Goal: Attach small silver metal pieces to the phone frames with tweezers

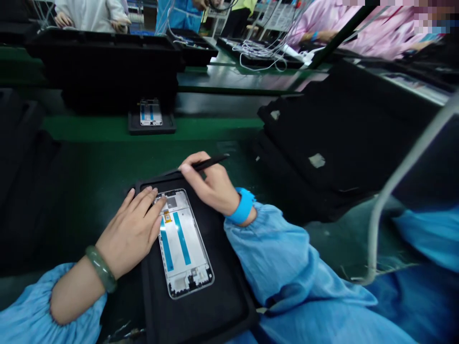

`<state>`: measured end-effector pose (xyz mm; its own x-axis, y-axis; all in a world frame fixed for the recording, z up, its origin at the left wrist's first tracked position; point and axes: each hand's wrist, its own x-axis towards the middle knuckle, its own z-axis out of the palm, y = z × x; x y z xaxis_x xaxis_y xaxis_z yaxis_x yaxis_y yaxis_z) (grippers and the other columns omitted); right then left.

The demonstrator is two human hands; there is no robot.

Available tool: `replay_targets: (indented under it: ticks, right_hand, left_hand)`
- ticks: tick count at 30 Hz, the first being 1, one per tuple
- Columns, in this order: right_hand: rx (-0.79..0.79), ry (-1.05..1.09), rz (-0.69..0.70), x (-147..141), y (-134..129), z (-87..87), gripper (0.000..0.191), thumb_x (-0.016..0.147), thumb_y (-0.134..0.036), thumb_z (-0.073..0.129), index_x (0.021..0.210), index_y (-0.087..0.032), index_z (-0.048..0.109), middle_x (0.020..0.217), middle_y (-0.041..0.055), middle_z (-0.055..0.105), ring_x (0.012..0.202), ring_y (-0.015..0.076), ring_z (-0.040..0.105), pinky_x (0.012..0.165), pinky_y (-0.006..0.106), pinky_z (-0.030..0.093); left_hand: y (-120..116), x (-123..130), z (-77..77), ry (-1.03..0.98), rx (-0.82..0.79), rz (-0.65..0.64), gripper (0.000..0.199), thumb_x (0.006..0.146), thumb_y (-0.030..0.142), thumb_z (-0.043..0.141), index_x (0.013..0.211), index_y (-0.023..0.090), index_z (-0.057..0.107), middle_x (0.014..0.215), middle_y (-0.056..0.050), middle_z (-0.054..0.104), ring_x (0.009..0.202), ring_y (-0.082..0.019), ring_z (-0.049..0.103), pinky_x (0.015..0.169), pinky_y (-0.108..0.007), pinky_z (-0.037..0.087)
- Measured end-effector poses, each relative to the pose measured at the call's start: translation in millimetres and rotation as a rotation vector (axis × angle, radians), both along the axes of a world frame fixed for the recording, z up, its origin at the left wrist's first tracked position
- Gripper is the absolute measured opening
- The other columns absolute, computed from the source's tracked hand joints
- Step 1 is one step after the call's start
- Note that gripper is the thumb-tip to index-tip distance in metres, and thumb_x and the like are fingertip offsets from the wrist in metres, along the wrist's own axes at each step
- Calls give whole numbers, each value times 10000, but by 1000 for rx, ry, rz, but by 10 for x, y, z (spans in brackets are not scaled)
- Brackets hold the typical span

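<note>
A phone mid-frame [184, 224] with two blue strips and an orange flex connector lies in a black foam tray [229, 296] in front of me. My left hand [131, 229] rests flat over the frame's upper left edge, its fingers stretched out and the fingertips touching it. Above the frame's top end, my right hand [211, 184] pinches a slim black pen-shaped tool [211, 162]. The tool's thin tip points left over the tray's far edge; its exact kind is hidden by the fingers. It looks apart from the frame.
Farther off, a second phone frame [151, 113] sits in a small black tray [152, 130] on the green bench. Stacked black trays [107, 57] rise behind it, and more [344, 134] stand at right. A pale bent tube [380, 215] crosses the right side. White cables [265, 50] and co-workers are beyond.
</note>
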<state>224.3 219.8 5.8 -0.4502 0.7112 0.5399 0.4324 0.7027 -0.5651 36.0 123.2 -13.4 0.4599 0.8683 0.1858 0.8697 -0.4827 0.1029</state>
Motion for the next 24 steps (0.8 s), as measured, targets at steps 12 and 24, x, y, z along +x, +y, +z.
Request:
replay_targets:
  ticks: [12, 24]
  right_hand:
    - [-86, -648, -11, 385, 454, 34, 230, 906, -269, 484, 1039, -161, 637, 972, 72, 654, 939, 212, 556, 815, 301, 436]
    - [-414, -355, -1009, 1005, 1578, -96, 325, 901, -269, 428, 1035, -27, 600, 1053, 267, 590, 1014, 348, 571, 822, 427, 425]
  left_hand:
    - [898, -227, 100, -346, 121, 354, 396, 876, 307, 415, 1213, 99, 408, 1193, -151, 509, 1168, -222, 476, 1004, -375, 397]
    - [2042, -504, -212, 78, -25, 551, 350, 864, 350, 532, 1158, 162, 519, 1212, -92, 518, 1080, -229, 521, 903, -469, 443]
